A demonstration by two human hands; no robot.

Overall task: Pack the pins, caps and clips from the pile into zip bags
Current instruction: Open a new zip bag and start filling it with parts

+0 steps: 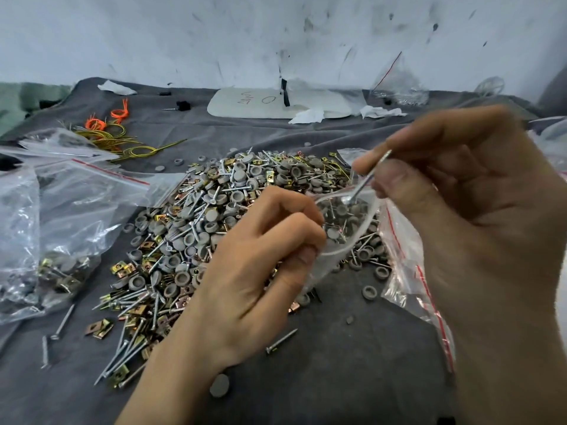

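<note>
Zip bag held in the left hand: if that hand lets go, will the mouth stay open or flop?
Probably flops: the zip bag is thin, creased film, its mouth open only where the left hand pinches the rim. Glossy, so likely slippery. The pin in the right hand points head down, so piercing seems unlikely.

The pile (214, 225) blocks the middle and filled zip bags (52, 228) crowd my left; the grey cloth (352, 363) nearest me gives passing room.
</note>
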